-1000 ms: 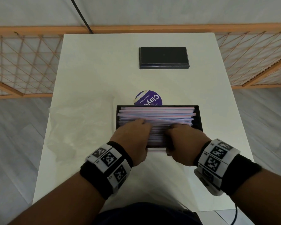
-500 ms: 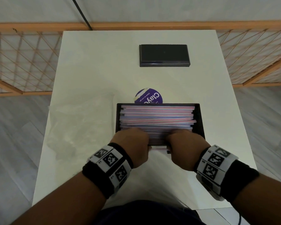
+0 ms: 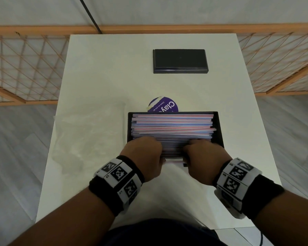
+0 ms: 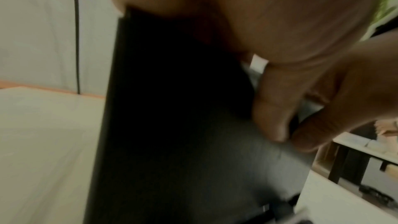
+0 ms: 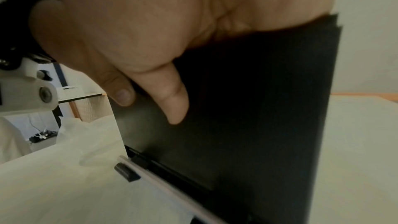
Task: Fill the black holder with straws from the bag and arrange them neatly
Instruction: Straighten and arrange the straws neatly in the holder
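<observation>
The black holder point(image 3: 219, 128) stands in the middle of the white table, packed with pink, blue and white straws point(image 3: 172, 125) lying left to right. My left hand point(image 3: 144, 151) and right hand point(image 3: 203, 153) are at its near edge. Their fingers curl over the rim onto the straws. In the left wrist view my left thumb point(image 4: 271, 108) lies against the holder's front wall point(image 4: 172, 125). My right thumb point(image 5: 174, 101) presses the same wall point(image 5: 258, 108). One pale straw point(image 5: 172, 192) lies at the wall's foot. The clear bag point(image 3: 89, 132) lies flat to the left.
A flat black lid point(image 3: 180, 61) sits at the far side of the table. A round purple label point(image 3: 164, 105) shows just behind the holder. A wooden lattice fence point(image 3: 25, 68) surrounds the table on the left, right and back.
Both hands have drawn back from the middle of the straws to the holder's near edge. The straws now lie flatter and more parallel.
</observation>
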{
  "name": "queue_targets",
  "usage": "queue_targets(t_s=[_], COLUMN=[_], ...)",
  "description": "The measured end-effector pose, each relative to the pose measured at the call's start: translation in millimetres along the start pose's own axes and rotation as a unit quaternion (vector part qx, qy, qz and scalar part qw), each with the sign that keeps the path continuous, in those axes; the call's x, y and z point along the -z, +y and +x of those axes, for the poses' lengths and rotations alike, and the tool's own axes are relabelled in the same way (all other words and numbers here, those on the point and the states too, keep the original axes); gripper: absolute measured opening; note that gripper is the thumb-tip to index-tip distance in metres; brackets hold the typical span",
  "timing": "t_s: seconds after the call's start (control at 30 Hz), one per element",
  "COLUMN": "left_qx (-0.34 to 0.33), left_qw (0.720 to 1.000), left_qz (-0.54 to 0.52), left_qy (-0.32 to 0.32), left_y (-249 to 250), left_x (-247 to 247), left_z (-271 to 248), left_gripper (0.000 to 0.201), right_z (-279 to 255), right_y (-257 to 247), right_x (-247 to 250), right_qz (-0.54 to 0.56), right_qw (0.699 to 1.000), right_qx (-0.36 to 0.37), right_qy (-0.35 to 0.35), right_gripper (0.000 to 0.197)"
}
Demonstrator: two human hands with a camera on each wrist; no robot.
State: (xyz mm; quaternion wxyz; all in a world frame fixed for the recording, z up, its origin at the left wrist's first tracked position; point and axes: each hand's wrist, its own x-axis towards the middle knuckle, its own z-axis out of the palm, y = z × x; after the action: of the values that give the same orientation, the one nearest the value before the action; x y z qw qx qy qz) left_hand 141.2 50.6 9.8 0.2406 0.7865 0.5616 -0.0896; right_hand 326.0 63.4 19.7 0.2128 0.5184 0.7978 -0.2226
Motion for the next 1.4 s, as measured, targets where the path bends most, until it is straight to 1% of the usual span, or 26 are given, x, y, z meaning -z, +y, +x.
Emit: queue_targets(t_s=[0.07,0.13,0.17,0.2,0.23,0.3,0.33,0.43,0.5,0.67,0.73,0.8,0.83,0.87,0.9,0.93,1.0,1.03,1.1,1.17,1.23,1.27,1.3,1.33,1.37,1.4], left_qx=[-0.044,-0.076,-0.07,-0.05,-0.029,-0.015,-0.021,-0.026,-0.03,-0.044,-0.052,-0.05,-0.046,-0.043,-0.039,-0.031,-0.015,-0.012,-0.015,-0.02,-0.019,-0.018,-0.017,-0.017,-0.02,-0.024], left_qw=[0.994,0.971,0.966,0.973,0.984,0.995,0.995,0.994,0.993,0.987,0.986,0.988,0.989,0.987,0.983,0.977,0.962,0.957,0.953,0.954,0.956,0.955,0.955,0.956,0.957,0.957], left_qz=[-0.018,-0.06,-0.066,-0.056,-0.04,-0.015,-0.015,-0.028,-0.042,-0.049,-0.042,-0.049,-0.062,-0.08,-0.107,-0.141,-0.198,-0.212,-0.218,-0.209,-0.197,-0.199,-0.199,-0.2,-0.202,-0.208], left_qy=[0.094,0.216,0.239,0.216,0.172,0.1,0.096,0.101,0.111,0.148,0.152,0.137,0.128,0.13,0.142,0.157,0.187,0.199,0.209,0.214,0.218,0.219,0.218,0.215,0.209,0.2], left_y=[-2.6,-9.7,-15.6,-22.1,-28.6,-38.5,-41.8,-45.2,-45.9,-49.1,-50.7,-50.9,-50.0,-48.8,-47.0,-45.2,-43.9,-43.8,-44.4,-45.2,-45.1,-44.9,-44.5,-43.8,-45.0,-44.2], left_x=[8.6,13.6,13.8,13.1,11.3,4.7,1.9,-2.3,-2.5,-4.2,-1.6,4.1,7.1,9.5,11.0,11.8,8.2,5.7,1.6,-0.3,-0.5,-0.7,-0.1,0.0,0.4,4.4], left_z=[-5.9,-9.9,-9.2,-6.8,-3.0,6.1,10.2,16.0,16.5,28.0,34.5,37.3,37.3,36.6,35.6,34.9,35.4,35.9,36.8,37.8,37.5,37.5,37.0,36.2,35.7,34.1], left_gripper=[0.036,0.06,0.08,0.107,0.128,0.147,0.149,0.145,0.14,0.132,0.135,0.139,0.136,0.127,0.113,0.099,0.079,0.075,0.072,0.071,0.071,0.072,0.073,0.074,0.075,0.076], right_z=[-5.5,-11.4,-13.2,-12.9,-10.1,0.3,6.7,16.8,19.0,26.3,18.4,5.0,-2.2,-9.8,-16.0,-19.4,-15.1,-7.3,12.6,33.9,47.5,50.2,53.1,52.8,47.9,42.6], right_y=[0.1,1.5,1.0,-0.8,-3.4,-10.5,-13.4,-20.6,-22.6,-17.3,-18.7,-18.9,-18.5,-19.0,-19.5,-20.6,-20.7,-18.5,-15.5,-14.2,-20.1,-22.2,-23.9,-27.0,-30.1,-29.5], right_x=[2.3,3.4,3.7,4.1,4.7,5.4,3.4,-4.6,-6.4,10.4,19.7,19.4,14.4,10.0,3.4,-3.0,-18.8,-28.8,-44.3,-55.6,-57.9,-58.8,-59.7,-58.0,-53.9,-51.7], right_qz=[-0.001,0.011,0.024,0.032,0.028,0.012,0.004,-0.034,-0.033,-0.006,0.032,0.053,0.064,0.069,0.059,0.036,-0.017,-0.044,-0.096,-0.114,-0.13,-0.129,-0.128,-0.117,-0.113,-0.11], right_qw=[0.998,0.989,0.981,0.974,0.974,0.988,0.994,0.996,0.993,0.995,0.984,0.947,0.929,0.923,0.93,0.951,0.988,0.994,0.993,0.993,0.992,0.991,0.991,0.993,0.994,0.994], right_qx=[0.017,0.043,0.055,0.064,0.066,0.057,0.051,0.081,0.106,0.077,0.105,0.153,0.175,0.193,0.197,0.183,0.12,0.089,0.06,0.026,-0.006,-0.026,-0.027,-0.021,-0.015,0.003], right_qy=[0.059,0.142,0.186,0.216,0.214,0.14,0.096,0.033,0.038,0.057,0.142,0.277,0.32,0.325,0.305,0.248,0.091,0.041,0.016,0.014,-0.001,0.015,0.032,0.02,-0.006,0.002], right_gripper=[0.02,0.03,0.04,0.054,0.071,0.104,0.113,0.116,0.109,0.105,0.086,0.05,0.032,0.018,0.012,0.016,0.024,0.024,0.025,0.033,0.024,0.016,0.011,0.013,0.018,0.022])
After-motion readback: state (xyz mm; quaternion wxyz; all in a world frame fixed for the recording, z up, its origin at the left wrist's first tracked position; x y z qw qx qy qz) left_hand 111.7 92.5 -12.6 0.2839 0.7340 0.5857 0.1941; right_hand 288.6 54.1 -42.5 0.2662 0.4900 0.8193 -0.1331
